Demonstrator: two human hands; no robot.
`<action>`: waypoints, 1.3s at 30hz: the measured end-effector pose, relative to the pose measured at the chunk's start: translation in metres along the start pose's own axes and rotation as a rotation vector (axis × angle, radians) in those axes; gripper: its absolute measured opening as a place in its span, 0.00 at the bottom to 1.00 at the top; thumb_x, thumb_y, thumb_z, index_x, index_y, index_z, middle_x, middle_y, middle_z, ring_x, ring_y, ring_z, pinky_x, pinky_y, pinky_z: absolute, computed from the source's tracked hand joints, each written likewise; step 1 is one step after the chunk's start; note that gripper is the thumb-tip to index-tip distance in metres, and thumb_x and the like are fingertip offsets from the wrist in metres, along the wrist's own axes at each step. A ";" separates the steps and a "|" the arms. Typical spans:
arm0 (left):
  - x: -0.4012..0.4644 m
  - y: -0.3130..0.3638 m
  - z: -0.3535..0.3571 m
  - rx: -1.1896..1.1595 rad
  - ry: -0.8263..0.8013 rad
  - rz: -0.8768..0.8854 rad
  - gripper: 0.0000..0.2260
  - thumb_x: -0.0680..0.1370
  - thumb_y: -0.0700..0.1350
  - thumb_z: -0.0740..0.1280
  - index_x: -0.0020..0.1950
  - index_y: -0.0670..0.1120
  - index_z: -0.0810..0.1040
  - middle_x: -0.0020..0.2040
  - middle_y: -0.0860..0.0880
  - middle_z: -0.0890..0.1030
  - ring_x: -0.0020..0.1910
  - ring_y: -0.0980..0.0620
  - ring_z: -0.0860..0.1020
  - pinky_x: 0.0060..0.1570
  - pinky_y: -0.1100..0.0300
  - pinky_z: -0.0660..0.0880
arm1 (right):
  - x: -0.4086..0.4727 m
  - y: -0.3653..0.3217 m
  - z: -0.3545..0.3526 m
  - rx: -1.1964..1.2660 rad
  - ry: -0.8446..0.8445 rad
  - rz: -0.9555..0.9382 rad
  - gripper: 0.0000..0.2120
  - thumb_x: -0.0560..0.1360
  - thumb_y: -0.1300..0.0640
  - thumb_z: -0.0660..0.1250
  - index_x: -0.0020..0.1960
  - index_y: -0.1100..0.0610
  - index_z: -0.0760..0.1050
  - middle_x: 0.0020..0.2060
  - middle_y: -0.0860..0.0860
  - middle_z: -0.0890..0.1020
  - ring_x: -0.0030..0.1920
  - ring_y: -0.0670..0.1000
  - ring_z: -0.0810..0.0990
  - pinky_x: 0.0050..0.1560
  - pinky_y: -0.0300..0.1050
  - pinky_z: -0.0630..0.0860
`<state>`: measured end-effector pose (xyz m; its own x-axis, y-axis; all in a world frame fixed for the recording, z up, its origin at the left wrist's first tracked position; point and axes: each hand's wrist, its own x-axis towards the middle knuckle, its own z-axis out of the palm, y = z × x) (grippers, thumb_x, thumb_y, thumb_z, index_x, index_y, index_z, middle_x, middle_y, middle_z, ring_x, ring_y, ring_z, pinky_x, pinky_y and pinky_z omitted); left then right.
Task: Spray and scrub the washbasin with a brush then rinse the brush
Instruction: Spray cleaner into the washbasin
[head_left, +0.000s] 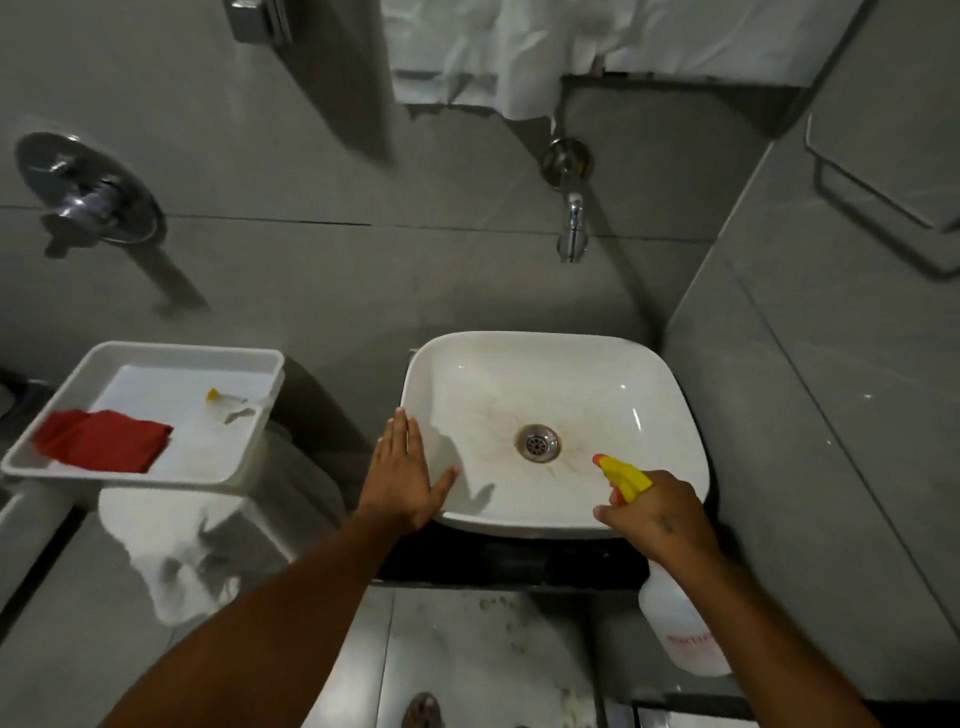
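A white square washbasin (550, 374) stands on a dark counter, with faint reddish stains around its metal drain (537, 442). My right hand (660, 512) grips a spray bottle (680, 631) with a yellow nozzle (623, 473) aimed into the bowl from the front right rim. My left hand (402, 473) lies flat, fingers apart, on the basin's front left rim. In the white tray (156, 356) at the left lies a pale object with a yellow tip (228, 402), too faint to tell whether it is the brush.
A chrome tap (571, 218) juts from the tiled wall above the basin. A red cloth (104, 441) lies in the tray, which rests on a white toilet tank (208, 525). A chrome wall valve (88, 192) is far left; a tiled wall is close on the right.
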<state>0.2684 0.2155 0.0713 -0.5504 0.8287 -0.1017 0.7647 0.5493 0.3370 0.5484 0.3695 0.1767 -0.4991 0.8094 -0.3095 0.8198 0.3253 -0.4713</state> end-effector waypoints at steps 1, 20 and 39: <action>0.000 -0.001 0.001 -0.013 0.004 0.001 0.48 0.75 0.74 0.45 0.80 0.41 0.38 0.81 0.42 0.38 0.80 0.43 0.42 0.77 0.49 0.42 | 0.000 0.003 0.002 0.013 -0.006 0.018 0.28 0.65 0.44 0.74 0.64 0.38 0.73 0.39 0.41 0.79 0.40 0.48 0.78 0.43 0.42 0.75; -0.001 0.000 0.006 -0.078 0.057 -0.013 0.47 0.75 0.75 0.49 0.80 0.44 0.37 0.81 0.44 0.40 0.80 0.44 0.43 0.77 0.49 0.44 | 0.037 -0.067 0.026 -0.056 -0.076 0.123 0.26 0.57 0.41 0.77 0.47 0.55 0.77 0.44 0.52 0.82 0.43 0.54 0.81 0.44 0.46 0.79; 0.001 -0.002 0.008 -0.076 0.052 -0.019 0.47 0.75 0.75 0.49 0.80 0.45 0.38 0.82 0.45 0.42 0.80 0.44 0.46 0.77 0.49 0.47 | 0.086 -0.040 -0.028 -0.131 0.033 0.182 0.31 0.59 0.40 0.76 0.60 0.47 0.77 0.41 0.51 0.83 0.40 0.54 0.82 0.43 0.45 0.78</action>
<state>0.2691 0.2156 0.0632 -0.5831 0.8101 -0.0605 0.7273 0.5537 0.4054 0.4804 0.4393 0.1925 -0.3316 0.8756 -0.3512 0.9262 0.2313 -0.2979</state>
